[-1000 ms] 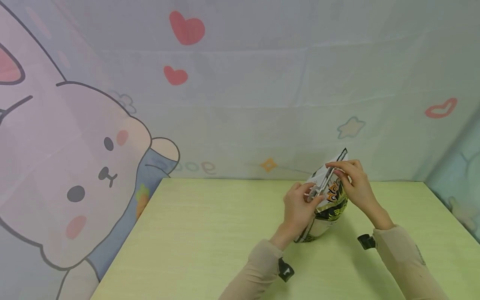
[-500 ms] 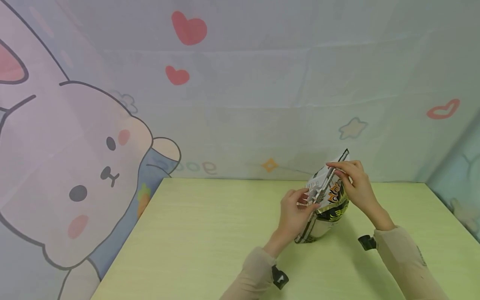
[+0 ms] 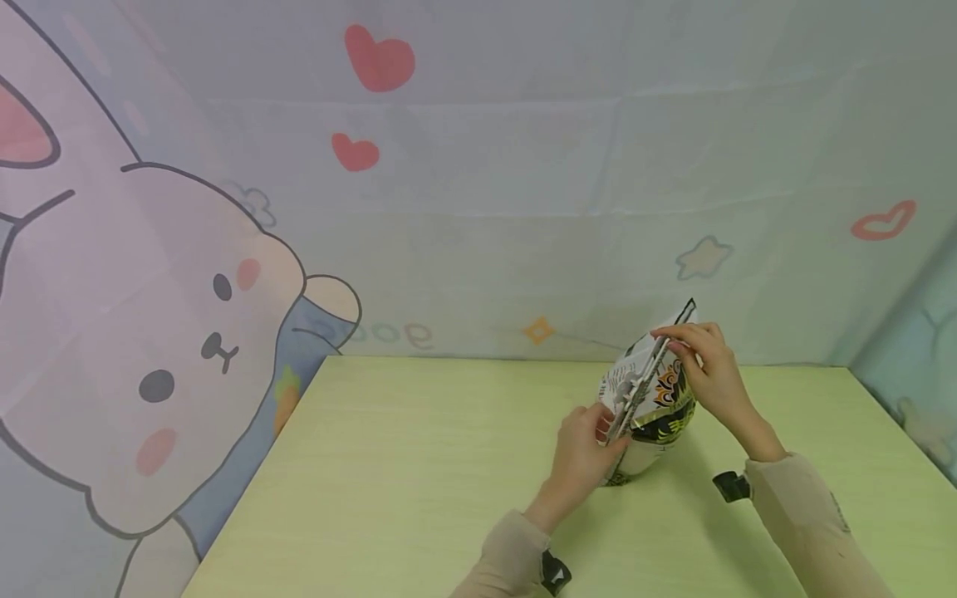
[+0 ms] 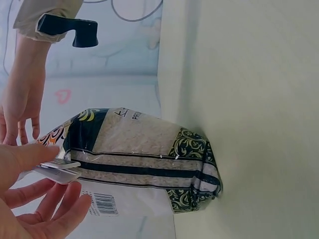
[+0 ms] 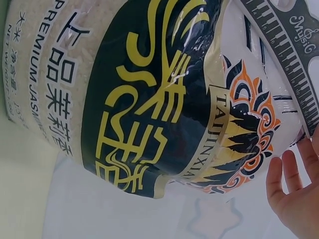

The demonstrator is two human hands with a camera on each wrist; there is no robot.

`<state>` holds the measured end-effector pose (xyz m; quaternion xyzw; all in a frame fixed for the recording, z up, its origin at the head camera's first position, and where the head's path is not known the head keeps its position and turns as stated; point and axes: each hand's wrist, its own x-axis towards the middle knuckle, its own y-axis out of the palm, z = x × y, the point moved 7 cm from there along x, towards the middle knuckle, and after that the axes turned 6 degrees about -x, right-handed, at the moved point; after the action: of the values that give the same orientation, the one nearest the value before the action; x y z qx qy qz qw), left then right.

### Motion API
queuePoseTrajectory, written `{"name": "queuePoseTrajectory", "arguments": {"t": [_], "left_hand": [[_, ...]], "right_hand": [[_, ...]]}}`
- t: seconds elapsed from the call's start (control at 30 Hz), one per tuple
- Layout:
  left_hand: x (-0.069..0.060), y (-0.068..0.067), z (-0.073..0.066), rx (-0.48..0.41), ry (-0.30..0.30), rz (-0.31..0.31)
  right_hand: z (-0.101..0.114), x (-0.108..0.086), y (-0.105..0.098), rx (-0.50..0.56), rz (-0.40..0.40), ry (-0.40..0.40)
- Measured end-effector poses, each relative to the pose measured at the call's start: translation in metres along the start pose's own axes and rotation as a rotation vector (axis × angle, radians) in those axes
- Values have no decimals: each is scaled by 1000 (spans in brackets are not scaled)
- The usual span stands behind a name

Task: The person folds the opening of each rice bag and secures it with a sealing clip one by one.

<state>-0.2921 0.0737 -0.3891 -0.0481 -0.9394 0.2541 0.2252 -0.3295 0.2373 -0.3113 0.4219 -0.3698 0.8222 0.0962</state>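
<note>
A plastic bag of rice (image 3: 661,428) stands on the table, its white top folded or gathered along a slanting edge. A flat dark grey strip (image 5: 284,55), printed with piano keys and "Music", lies along that top edge. My left hand (image 3: 576,457) pinches the near end, thumb on one side and fingers on the other. In the left wrist view two pale strip ends (image 4: 60,172) jut out between thumb and fingers. My right hand (image 3: 706,365) pinches the far end between thumb and fingertips; the wrist view shows its fingers against the strip's end.
The pale green table (image 3: 389,465) ends at a printed cloth (image 3: 523,208) hung behind it, with a cartoon rabbit and hearts. Black camera mounts (image 3: 731,485) sit on both sleeves.
My left hand has slid down and toward me along the bag's top edge, to its near end. The right hand has stayed at the far end. The bag has barely moved.
</note>
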Motion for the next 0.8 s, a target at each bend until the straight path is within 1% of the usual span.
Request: {"name": "queuePoseTrajectory", "arguments": {"t": [0.1,0.23,0.33,0.43,0.67,0.8], "left_hand": [[0,0,-1,25,11,-15],[2,2,-1,5,10,-30],[3,4,0,-29,7,-38],[4,5,1,-46,11,-51],[5,5,0,-50,41,-92],[5,6,0,-44,42,-95]], "right_hand": [[-1,0,1,-3,7,18],[-3,0,1,-22,12,42],[-4,0,1,-39,13,54],[-5,1,2,-47,7,64],[-5,2,2,-38,1,91],[-7,2,2,-42,10,112]]}}
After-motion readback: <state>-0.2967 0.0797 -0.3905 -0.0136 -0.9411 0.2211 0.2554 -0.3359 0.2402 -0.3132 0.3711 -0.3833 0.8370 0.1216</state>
